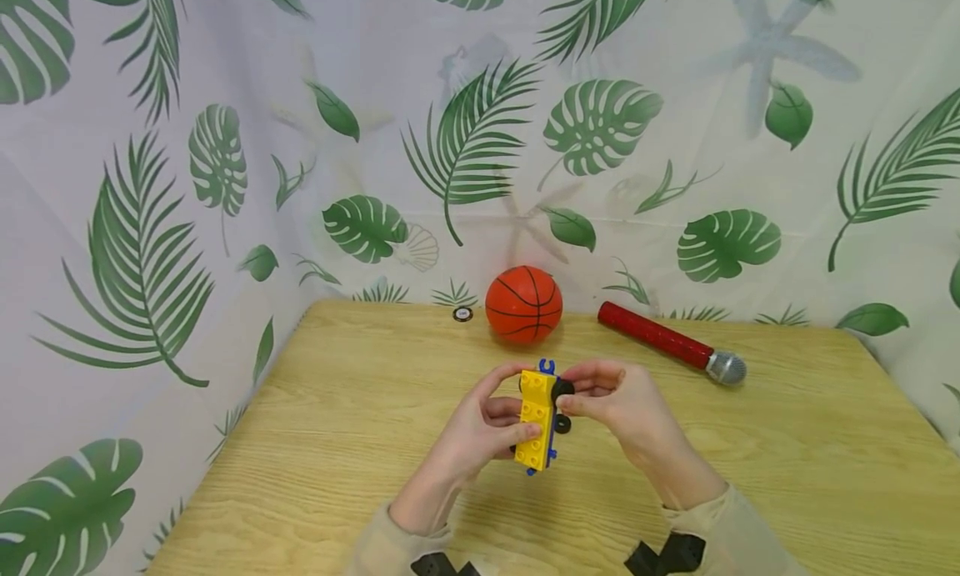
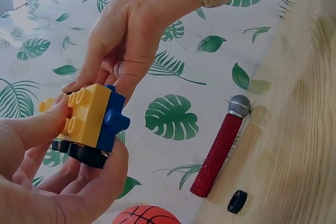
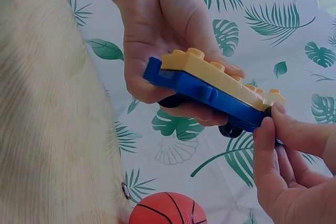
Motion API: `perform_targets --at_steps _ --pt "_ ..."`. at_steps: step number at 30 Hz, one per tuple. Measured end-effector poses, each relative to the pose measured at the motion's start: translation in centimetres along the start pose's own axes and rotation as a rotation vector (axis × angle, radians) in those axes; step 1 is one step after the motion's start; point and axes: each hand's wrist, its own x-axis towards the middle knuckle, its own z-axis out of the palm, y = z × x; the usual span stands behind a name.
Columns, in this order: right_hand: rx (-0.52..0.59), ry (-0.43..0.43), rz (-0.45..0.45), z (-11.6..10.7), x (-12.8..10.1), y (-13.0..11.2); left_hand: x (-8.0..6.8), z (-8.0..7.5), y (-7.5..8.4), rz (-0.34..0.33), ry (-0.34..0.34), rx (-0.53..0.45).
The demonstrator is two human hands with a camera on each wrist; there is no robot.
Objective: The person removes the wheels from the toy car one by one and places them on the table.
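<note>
Sleeves (image 1: 723,530) in beige fill the near edge of the head view, at 6 o'clock. Just beyond them, both hands meet over the table (image 1: 315,443), holding a toy car (image 1: 537,420) off its surface. That car has a yellow studded brick on a blue base, with black wheels (image 1: 562,424) along the side facing 3 o'clock. Its long axis runs from 6 to 12 o'clock, and a blue hook shows at the 12 o'clock end.

From 8 o'clock, the left hand (image 1: 480,434) grips the car, thumb across the yellow studs and fingers curled round the underside. From 4 o'clock, the right hand (image 1: 618,405) pinches the far end of the car at the front wheel (image 1: 562,388), thumb and fingers closed on it.

Farther off, toward 12 o'clock, a ball (image 1: 523,304) in orange with black seams rests near the table's back edge. At 11 o'clock, just beside it, lies 1 loose black wheel (image 1: 462,313). At 1 o'clock lies a mic (image 1: 670,343) with a red glitter handle and silver head.

Behind the table hangs a white cloth (image 1: 225,142) printed with green leaves.
</note>
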Motion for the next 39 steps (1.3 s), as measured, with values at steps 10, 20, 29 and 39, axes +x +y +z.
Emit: perform_targets --at_steps 10,20,29,39 --pt "-0.008 0.002 0.002 0.0 0.3 0.0 0.2 0.0 0.0 -0.009 0.018 0.019" --pt "-0.074 0.098 -0.006 0.1 0.7 0.4 0.6 0.0 -0.7 0.020 0.095 0.146" --pt "0.014 0.080 -0.058 -0.4 0.9 1.1 0.8 -0.4 -1.1 0.022 0.083 0.036" --pt "0.029 0.090 -0.084 -1.6 1.1 1.6 0.8 -0.9 -0.9 0.040 0.091 0.021"
